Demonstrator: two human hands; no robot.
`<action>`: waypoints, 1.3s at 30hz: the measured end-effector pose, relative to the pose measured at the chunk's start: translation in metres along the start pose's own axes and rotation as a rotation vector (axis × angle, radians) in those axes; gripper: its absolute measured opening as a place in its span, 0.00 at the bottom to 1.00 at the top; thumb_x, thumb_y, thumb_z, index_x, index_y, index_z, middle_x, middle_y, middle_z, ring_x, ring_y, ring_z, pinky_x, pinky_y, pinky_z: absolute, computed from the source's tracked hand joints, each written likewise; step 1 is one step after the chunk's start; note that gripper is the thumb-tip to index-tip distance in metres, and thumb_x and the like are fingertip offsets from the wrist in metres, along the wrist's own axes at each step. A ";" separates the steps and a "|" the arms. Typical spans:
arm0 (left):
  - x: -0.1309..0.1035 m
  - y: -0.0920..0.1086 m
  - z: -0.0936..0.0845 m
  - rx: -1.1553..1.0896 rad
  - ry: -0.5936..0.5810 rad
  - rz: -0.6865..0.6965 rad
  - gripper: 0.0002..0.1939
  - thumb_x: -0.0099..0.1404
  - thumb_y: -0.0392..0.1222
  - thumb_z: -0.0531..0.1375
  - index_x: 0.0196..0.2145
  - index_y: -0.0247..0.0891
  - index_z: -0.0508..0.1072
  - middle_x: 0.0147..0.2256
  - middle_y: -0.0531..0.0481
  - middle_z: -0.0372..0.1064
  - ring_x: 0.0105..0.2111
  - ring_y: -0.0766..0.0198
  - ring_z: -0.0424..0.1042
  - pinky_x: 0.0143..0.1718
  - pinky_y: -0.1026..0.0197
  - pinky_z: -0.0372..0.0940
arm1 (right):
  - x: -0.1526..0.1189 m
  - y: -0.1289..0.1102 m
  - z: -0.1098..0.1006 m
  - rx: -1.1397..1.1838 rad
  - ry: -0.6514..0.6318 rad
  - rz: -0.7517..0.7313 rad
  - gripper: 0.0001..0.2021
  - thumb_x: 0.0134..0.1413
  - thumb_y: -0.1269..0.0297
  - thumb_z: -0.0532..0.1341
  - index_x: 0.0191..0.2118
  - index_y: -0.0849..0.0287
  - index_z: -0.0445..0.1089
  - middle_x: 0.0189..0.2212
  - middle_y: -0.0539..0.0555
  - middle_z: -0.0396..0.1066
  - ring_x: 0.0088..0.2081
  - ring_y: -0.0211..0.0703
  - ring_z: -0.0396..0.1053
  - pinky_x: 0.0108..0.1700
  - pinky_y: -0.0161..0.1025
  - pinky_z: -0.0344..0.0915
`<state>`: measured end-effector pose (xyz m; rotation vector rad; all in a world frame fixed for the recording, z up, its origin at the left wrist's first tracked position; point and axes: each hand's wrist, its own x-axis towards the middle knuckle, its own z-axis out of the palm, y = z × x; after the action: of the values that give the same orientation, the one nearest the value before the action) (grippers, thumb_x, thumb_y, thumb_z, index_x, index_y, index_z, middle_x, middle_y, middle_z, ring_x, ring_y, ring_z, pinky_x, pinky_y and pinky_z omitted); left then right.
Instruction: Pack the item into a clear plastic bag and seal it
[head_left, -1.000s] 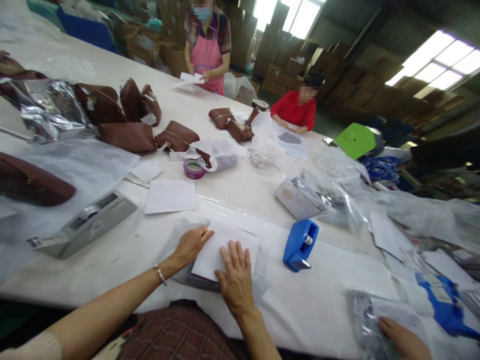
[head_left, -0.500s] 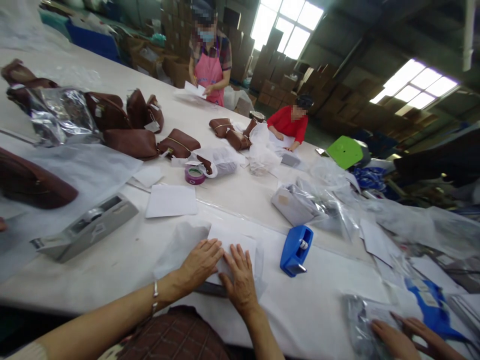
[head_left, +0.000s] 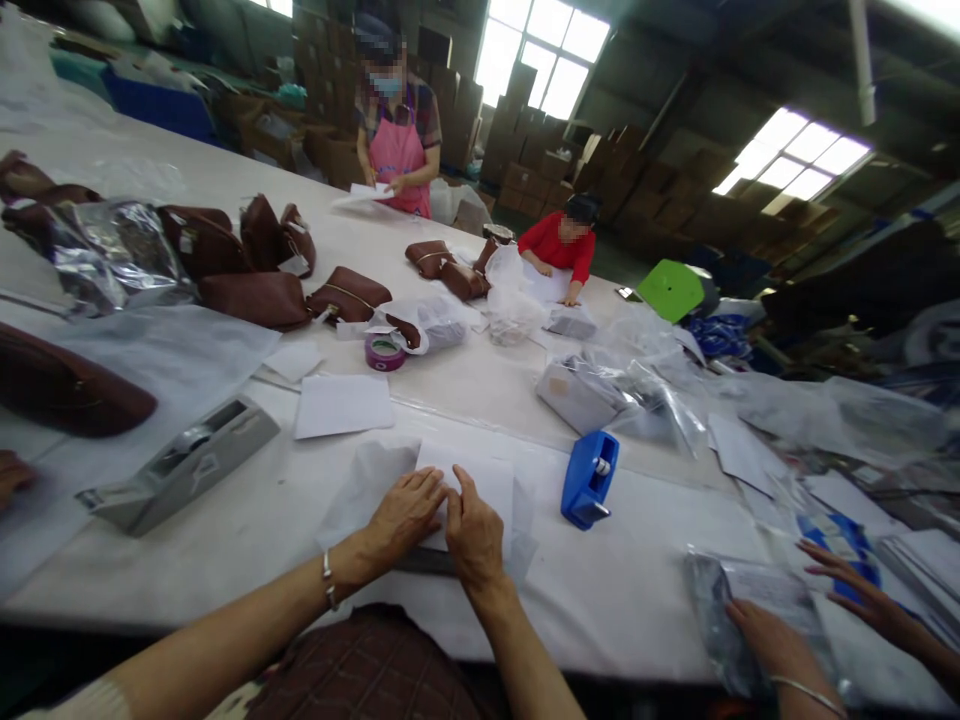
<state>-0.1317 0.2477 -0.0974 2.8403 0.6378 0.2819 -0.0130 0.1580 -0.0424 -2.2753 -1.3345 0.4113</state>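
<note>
Near the table's front edge lies a sheet of white paper (head_left: 476,480) on thin translucent wrapping (head_left: 367,480), with something grey partly visible beneath. My left hand (head_left: 409,512) rests flat on the paper's left part, fingers stretched out. Beside it, my right hand (head_left: 474,525) touches the paper with its index finger extended and the other fingers curled in; nothing shows in its grasp. The two hands nearly meet at the fingertips. A blue tape dispenser (head_left: 589,480) stands to the right, and a grey tape dispenser (head_left: 187,460) to the left.
Brown leather bags (head_left: 255,300) lie at the left, near a purple tape roll (head_left: 385,351) and a white sheet (head_left: 343,405). Another person's hands (head_left: 776,640) are over a plastic-wrapped packet at the right. Two people work across the table (head_left: 300,190).
My right hand has gone from lying flat with spread fingers to curled fingers with the index extended. At the right, the other person's hands have moved apart. The view has shifted slightly.
</note>
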 end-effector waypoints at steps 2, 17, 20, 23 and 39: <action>0.000 0.000 -0.001 -0.009 0.008 -0.015 0.21 0.62 0.34 0.62 0.53 0.35 0.66 0.57 0.35 0.66 0.59 0.47 0.65 0.59 0.46 0.61 | -0.003 0.002 -0.001 -0.018 -0.042 0.060 0.20 0.64 0.63 0.51 0.57 0.57 0.69 0.42 0.58 0.79 0.40 0.52 0.78 0.40 0.42 0.70; -0.005 0.000 0.020 0.010 0.154 0.012 0.22 0.66 0.28 0.54 0.57 0.32 0.66 0.55 0.35 0.69 0.58 0.49 0.67 0.59 0.47 0.61 | 0.005 -0.023 -0.002 -0.191 -0.136 -0.089 0.23 0.68 0.65 0.42 0.62 0.53 0.63 0.45 0.59 0.78 0.43 0.52 0.78 0.43 0.44 0.70; -0.008 -0.004 0.022 0.030 0.150 0.041 0.23 0.67 0.29 0.52 0.59 0.32 0.65 0.54 0.35 0.70 0.56 0.48 0.68 0.57 0.46 0.64 | 0.030 -0.035 -0.004 -0.255 -0.204 -0.111 0.22 0.66 0.66 0.47 0.60 0.50 0.66 0.39 0.59 0.79 0.41 0.54 0.78 0.42 0.46 0.69; -0.009 -0.005 0.021 0.075 0.135 0.056 0.23 0.67 0.29 0.51 0.59 0.31 0.66 0.56 0.34 0.68 0.58 0.46 0.67 0.56 0.46 0.64 | 0.047 -0.029 -0.005 -0.257 -0.223 -0.094 0.19 0.61 0.66 0.53 0.55 0.46 0.70 0.37 0.57 0.80 0.41 0.55 0.78 0.42 0.46 0.69; -0.013 -0.003 0.004 0.095 0.126 0.013 0.26 0.59 0.27 0.55 0.56 0.34 0.71 0.59 0.37 0.66 0.58 0.49 0.68 0.57 0.50 0.65 | -0.038 0.049 -0.022 -0.015 0.227 0.063 0.19 0.63 0.65 0.51 0.55 0.58 0.70 0.42 0.56 0.78 0.40 0.44 0.77 0.46 0.37 0.71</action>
<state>-0.1437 0.2441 -0.1041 2.9363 0.6752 0.4471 0.0154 0.0988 -0.0492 -2.3016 -1.1582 0.1574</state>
